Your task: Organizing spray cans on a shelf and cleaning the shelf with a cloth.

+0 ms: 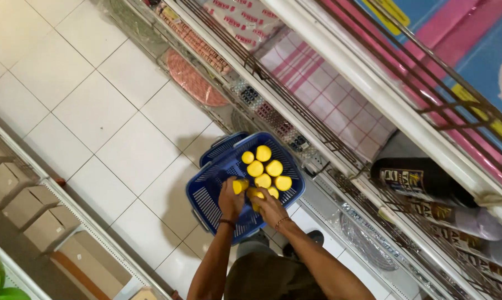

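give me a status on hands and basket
Left hand shut on yellow cap. Right hand on another in blue basket. Five more caps inside. Nothing blocking.

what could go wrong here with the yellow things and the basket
1. The left hand grips one yellow capped item over the blue basket; a slip could knock over the upright ones.
2. The right hand reaches among the tightly grouped items, so it might topple neighbours.
3. The basket sits on the tiled floor of a narrow aisle beside the wire shelf, where someone could trip on it.
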